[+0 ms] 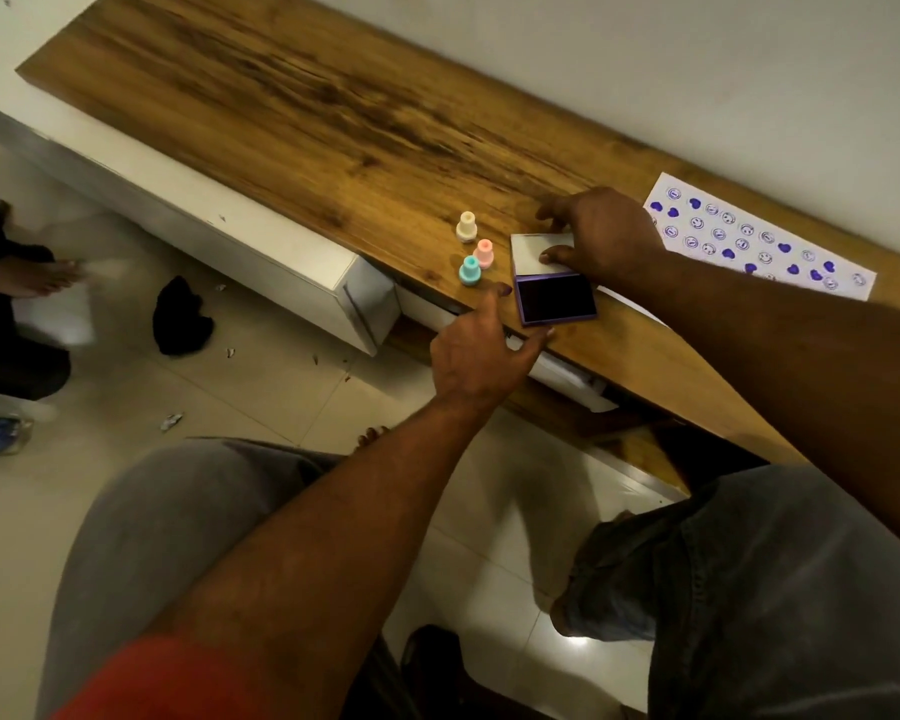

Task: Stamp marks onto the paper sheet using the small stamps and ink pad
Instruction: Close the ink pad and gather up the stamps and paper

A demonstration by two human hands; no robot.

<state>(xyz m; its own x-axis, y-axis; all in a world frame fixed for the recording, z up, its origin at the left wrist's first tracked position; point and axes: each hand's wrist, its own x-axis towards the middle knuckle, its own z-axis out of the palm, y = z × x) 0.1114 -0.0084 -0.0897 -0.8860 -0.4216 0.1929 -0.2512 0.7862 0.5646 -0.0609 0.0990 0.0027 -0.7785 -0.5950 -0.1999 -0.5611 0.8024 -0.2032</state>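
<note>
A purple ink pad (557, 298) lies open near the front edge of the wooden table (333, 111), its dark pad facing up. My right hand (601, 236) grips the raised white lid (533, 252) between thumb and fingers. My left hand (481, 356) hovers at the table's edge just left of the pad, fingers spread, holding nothing. Three small stamps stand upright left of the pad: a cream stamp (467, 227), a pink stamp (484, 253) and a teal stamp (470, 270). The paper sheet (759, 241) lies to the right, covered with several blue hearts and smiley marks.
A white wall runs behind the table. Below the tabletop is a white cabinet (261, 252). A black cloth (183, 317) and paper scraps lie on the tiled floor. Another person's bare foot (32, 275) is at the left. My knees fill the foreground.
</note>
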